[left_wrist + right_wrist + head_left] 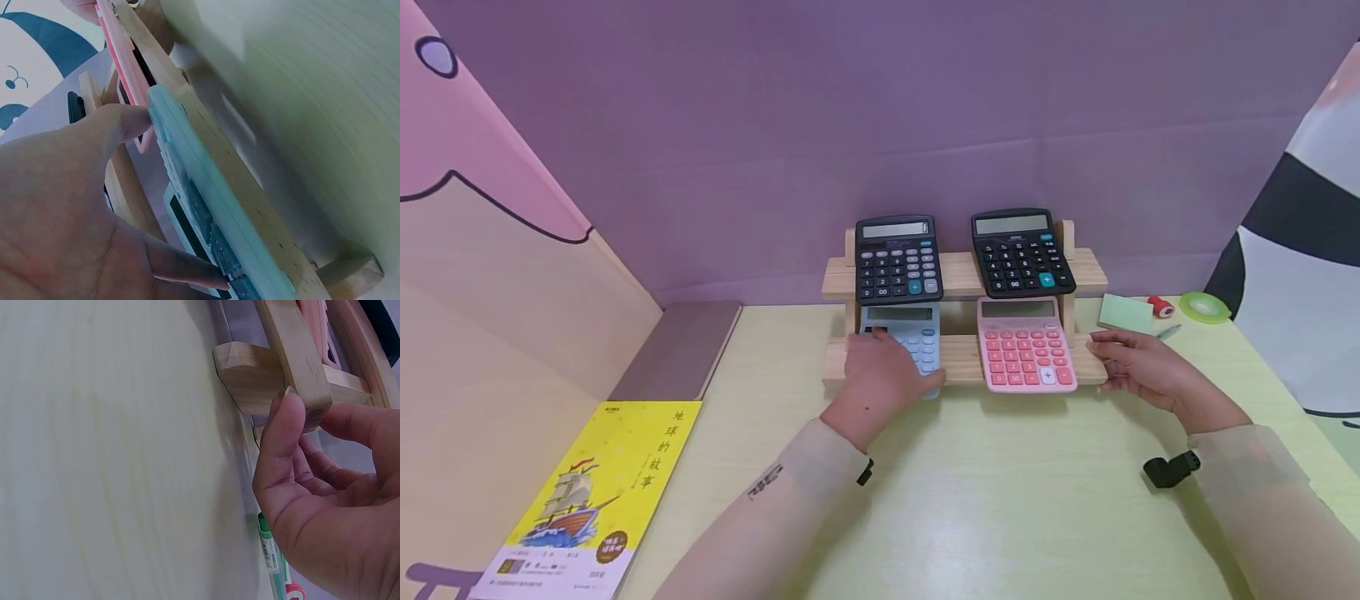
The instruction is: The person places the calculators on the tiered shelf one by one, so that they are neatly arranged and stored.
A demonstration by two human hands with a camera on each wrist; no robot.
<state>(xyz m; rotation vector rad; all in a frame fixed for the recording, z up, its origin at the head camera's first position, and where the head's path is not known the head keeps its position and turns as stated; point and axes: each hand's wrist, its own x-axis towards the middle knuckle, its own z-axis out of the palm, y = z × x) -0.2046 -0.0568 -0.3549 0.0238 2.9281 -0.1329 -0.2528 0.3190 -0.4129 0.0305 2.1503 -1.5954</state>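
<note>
A wooden two-tier rack (958,357) bears two calculators on each tier. My left hand (883,379) grips the light blue calculator (928,343) at the lower left, its thumb at the right side and its fingers over the keys toward the left. In the left wrist view the thumb (134,120) meets the calculator's edge (206,181). At the rack's right end, my right hand (1138,371) pinches the lower plank (306,381) between thumb and fingers. The pink calculator (1028,354) leans on the lower tier between the hands.
Two black calculators (898,262) (1022,254) lean on the upper tier. Right of the rack lie green sticky notes (1125,312), a red-and-white stamp (1161,307), green tape (1205,307) and a green pen (269,550). A yellow book (602,483) and a grey folder (677,350) lie left.
</note>
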